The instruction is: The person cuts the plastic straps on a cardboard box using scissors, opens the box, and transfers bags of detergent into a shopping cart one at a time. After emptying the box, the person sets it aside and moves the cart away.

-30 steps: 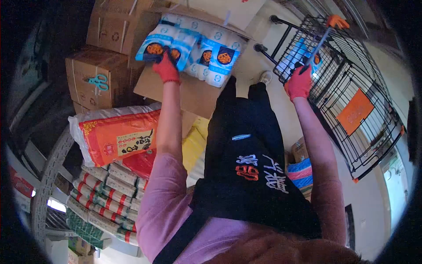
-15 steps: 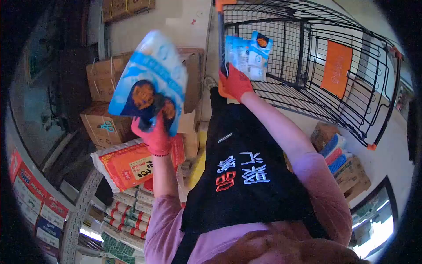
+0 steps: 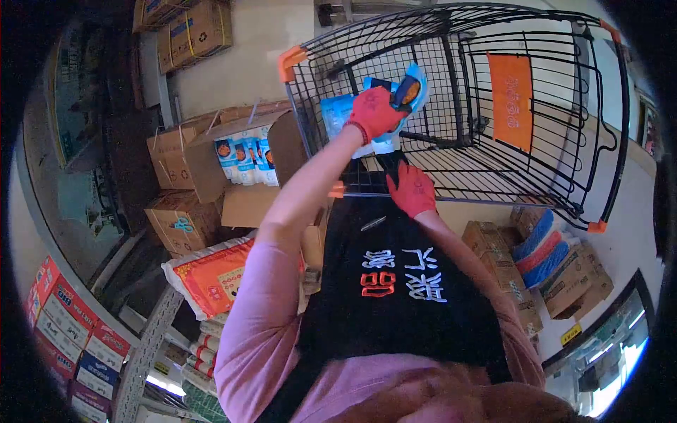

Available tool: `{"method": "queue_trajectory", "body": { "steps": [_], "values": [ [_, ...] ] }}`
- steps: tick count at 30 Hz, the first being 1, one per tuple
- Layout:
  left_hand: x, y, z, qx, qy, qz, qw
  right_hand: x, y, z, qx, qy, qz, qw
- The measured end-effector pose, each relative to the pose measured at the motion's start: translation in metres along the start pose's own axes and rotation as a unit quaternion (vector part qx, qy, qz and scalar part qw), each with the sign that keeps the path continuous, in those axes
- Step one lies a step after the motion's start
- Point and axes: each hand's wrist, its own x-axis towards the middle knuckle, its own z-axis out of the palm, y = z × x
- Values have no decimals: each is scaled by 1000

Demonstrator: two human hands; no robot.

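Note:
My left hand (image 3: 375, 114), in a red glove, reaches over the near rim into the wire shopping cart (image 3: 462, 202). It is closed on a blue and white pouch (image 3: 415, 90) with a picture of food on it, tilted up beyond my fingers. More blue and white pouches (image 3: 337, 116) lie under and beside this hand, partly hidden by it. My right hand (image 3: 412, 190), also red-gloved, is at the cart's near side rail, its fingers curled over the rail beside some black material.
An opened carton (image 3: 204, 166) holding several similar pouches (image 3: 245, 156) stands left of the cart. Closed boxes (image 3: 180, 218) and a red and white sack (image 3: 211, 275) lie nearby. More cartons (image 3: 493, 257) sit at right. An orange sign (image 3: 511, 102) hangs in the cart.
My left hand has carried the pouch from the left into the cart. My right hand has moved from the cart's corner down to its near rail. The opened carton's contents now show.

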Motion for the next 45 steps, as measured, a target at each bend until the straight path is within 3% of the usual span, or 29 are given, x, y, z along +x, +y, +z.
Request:
{"method": "queue_trajectory", "body": {
  "steps": [3,5,7,9,10,13,15,18,19,22,24,28,31,34,37,40,44,45],
  "values": [
    [29,-17,-18,130,-189,38,973,-2,1,0,1,-3,-7,1000],
    [39,-31,-36,234,-130,91,959,-6,1,4,4,3,-14,1000],
    [47,-41,-65,353,-123,68,925,-7,2,6,4,13,-21,1000],
    [42,-69,-75,266,117,98,952,-10,1,9,2,22,-22,1000],
    [36,-80,-80,219,238,109,940,-10,1,10,1,27,-26,999],
    [-36,-84,-92,115,410,125,896,-8,-5,6,-6,22,-18,1000],
    [-90,-118,-87,30,418,9,908,-7,-10,3,-14,3,-7,1000],
    [-160,-246,-36,-40,526,-171,832,-8,-17,7,-35,-8,5,999],
    [-187,-253,-38,-134,502,-255,815,-7,-17,9,-46,-9,9,999],
    [-246,-350,12,-172,400,-375,819,-8,-16,17,-15,11,1,1000],
    [-259,-372,26,-243,364,-392,809,-7,-20,16,-5,-8,18,1000],
    [-240,-434,73,-243,311,-363,844,-6,-11,26,-20,-11,12,1000],
    [-216,-421,53,-140,245,-364,888,-5,-7,27,-54,-42,16,998],
    [-179,-437,60,-66,207,-434,874,-2,-17,24,-65,-62,37,995],
    [-160,-455,61,-138,274,-417,856,1,-8,29,-71,-57,39,995],
    [-159,-451,52,-164,236,-482,828,3,-6,31,-51,-42,30,997],
    [-157,-489,93,-263,307,-366,839,10,-14,30,-69,-41,87,993],
    [-160,-486,92,-283,255,-368,848,12,-15,29,-73,-47,71,994]
  ]
}}
